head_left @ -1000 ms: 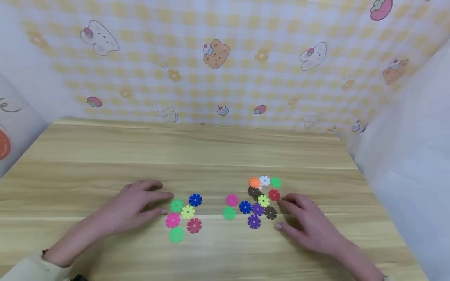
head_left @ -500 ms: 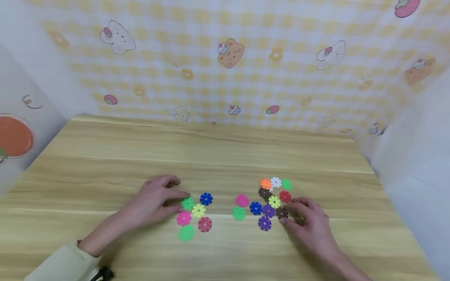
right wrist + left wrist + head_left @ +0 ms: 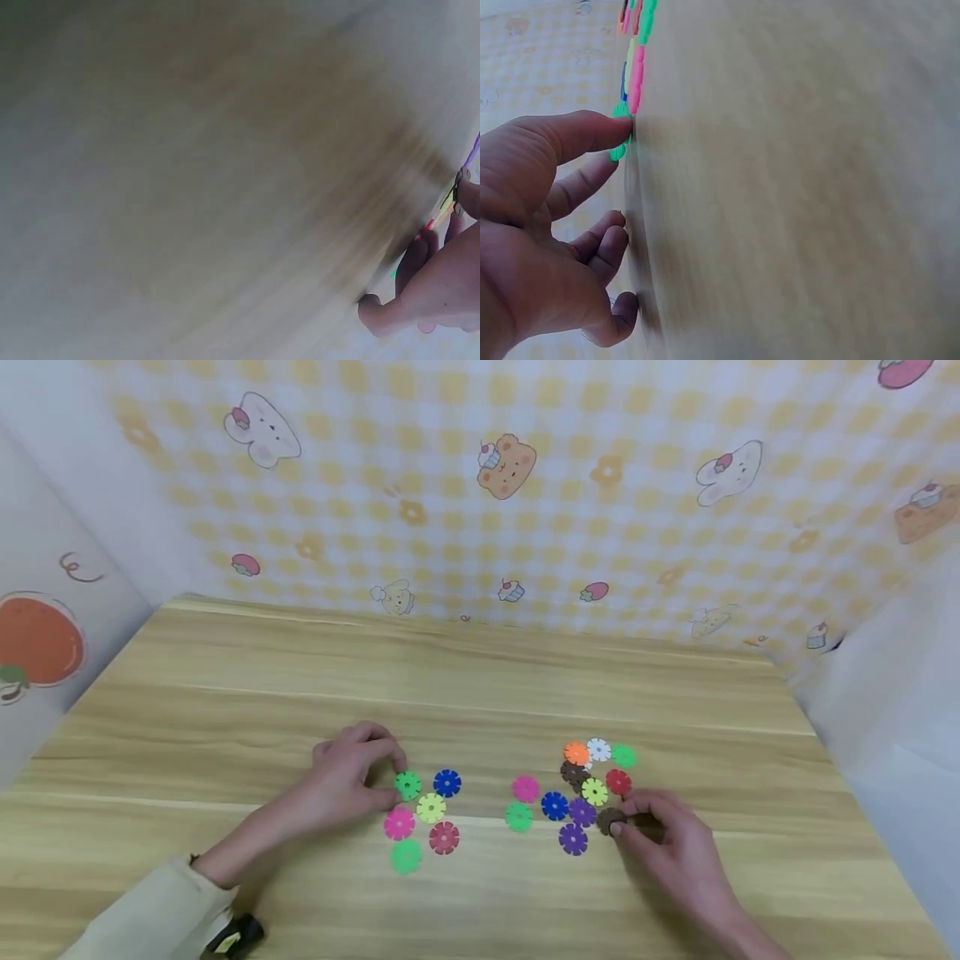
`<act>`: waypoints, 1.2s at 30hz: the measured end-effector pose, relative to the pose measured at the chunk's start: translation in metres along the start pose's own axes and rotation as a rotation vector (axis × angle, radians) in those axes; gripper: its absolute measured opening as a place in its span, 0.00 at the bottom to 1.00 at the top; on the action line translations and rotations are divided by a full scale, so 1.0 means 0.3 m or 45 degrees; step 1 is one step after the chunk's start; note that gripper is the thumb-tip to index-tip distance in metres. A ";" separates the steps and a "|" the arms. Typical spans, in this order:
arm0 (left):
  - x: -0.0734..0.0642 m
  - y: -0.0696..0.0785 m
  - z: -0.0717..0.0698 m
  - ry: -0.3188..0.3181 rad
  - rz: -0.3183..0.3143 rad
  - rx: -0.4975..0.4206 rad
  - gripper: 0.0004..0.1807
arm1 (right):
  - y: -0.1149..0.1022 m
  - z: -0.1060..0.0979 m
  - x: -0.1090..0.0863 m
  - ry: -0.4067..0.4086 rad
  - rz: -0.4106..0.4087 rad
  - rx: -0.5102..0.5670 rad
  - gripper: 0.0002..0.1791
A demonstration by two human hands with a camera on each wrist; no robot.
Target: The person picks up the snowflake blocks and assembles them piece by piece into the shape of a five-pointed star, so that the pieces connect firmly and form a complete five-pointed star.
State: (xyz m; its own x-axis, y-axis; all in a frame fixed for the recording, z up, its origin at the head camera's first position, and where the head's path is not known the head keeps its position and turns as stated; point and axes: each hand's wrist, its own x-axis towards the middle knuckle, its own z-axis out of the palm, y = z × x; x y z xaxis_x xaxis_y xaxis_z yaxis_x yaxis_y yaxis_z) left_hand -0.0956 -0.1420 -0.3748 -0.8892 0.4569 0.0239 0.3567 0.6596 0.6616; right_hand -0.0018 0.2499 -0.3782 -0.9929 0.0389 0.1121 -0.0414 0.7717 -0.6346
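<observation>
My left hand (image 3: 352, 777) pinches a green notched plastic disc (image 3: 408, 785) between thumb and forefinger; in the left wrist view this green disc (image 3: 619, 110) sits at the fingertips, by the tabletop. Blue, yellow, pink, red and another green disc (image 3: 406, 856) lie close beside it. On the right, my right hand (image 3: 678, 847) grips a dark brown disc (image 3: 609, 822) by its edge, thumb low and forefinger high. A purple disc (image 3: 582, 812) and a red disc (image 3: 618, 781) are its neighbours. The right wrist view catches my right hand (image 3: 435, 277) only at its edge.
The wooden table (image 3: 420, 677) ends at a yellow checked cloth (image 3: 435, 552) at the back. Several more discs form the right group, some overlapping, such as the orange disc (image 3: 577, 752). A black object (image 3: 238, 935) shows by the left sleeve (image 3: 161, 910).
The left fingers have closed in on the green disc at their tips. The right hand has come down onto the brown disc and taken it between thumb and forefinger. The head view has shifted slightly.
</observation>
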 end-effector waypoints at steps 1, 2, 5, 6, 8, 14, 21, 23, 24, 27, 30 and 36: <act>0.003 0.002 -0.002 0.001 -0.004 -0.004 0.13 | -0.003 0.000 0.001 -0.004 0.012 0.015 0.12; 0.006 0.002 -0.002 0.001 -0.005 -0.007 0.13 | -0.006 -0.001 0.001 -0.002 0.019 0.016 0.12; 0.008 -0.001 -0.003 0.006 0.008 -0.018 0.13 | -0.014 -0.002 0.000 -0.005 0.049 0.048 0.11; 0.008 -0.003 -0.003 0.003 0.010 -0.030 0.12 | -0.015 -0.002 -0.001 -0.010 0.066 0.064 0.11; 0.003 -0.010 -0.007 -0.007 0.006 -0.071 0.11 | -0.021 0.000 0.000 -0.023 0.092 0.095 0.10; 0.002 -0.018 -0.028 -0.110 -0.055 -0.240 0.04 | -0.043 -0.003 0.006 -0.094 0.329 0.216 0.06; 0.001 -0.007 -0.023 -0.089 -0.139 -0.331 0.02 | -0.082 -0.005 0.002 -0.138 0.591 0.485 0.13; -0.006 0.002 -0.021 -0.064 -0.164 -0.386 0.03 | -0.104 0.000 0.002 -0.141 0.611 0.512 0.14; -0.009 0.009 -0.019 -0.056 -0.171 -0.420 0.03 | -0.117 0.002 0.003 -0.149 0.617 0.518 0.14; -0.018 0.037 -0.013 -0.050 -0.157 -0.533 0.04 | -0.163 0.013 0.010 -0.204 0.617 0.588 0.13; -0.030 0.070 -0.005 -0.056 -0.112 -0.625 0.05 | -0.210 0.034 0.024 -0.308 0.578 0.762 0.14; -0.070 0.129 0.026 -0.124 -0.058 -0.741 0.06 | -0.291 0.102 0.036 -0.488 0.527 1.027 0.15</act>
State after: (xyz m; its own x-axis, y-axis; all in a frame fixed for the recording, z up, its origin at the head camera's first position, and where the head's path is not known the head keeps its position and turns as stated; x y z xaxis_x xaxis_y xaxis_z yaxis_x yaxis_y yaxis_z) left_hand -0.0609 -0.1215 -0.3555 -0.8597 0.5066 -0.0650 0.0785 0.2568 0.9633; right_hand -0.0124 0.1636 -0.3448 -0.9091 -0.1099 -0.4018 0.3957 0.0734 -0.9154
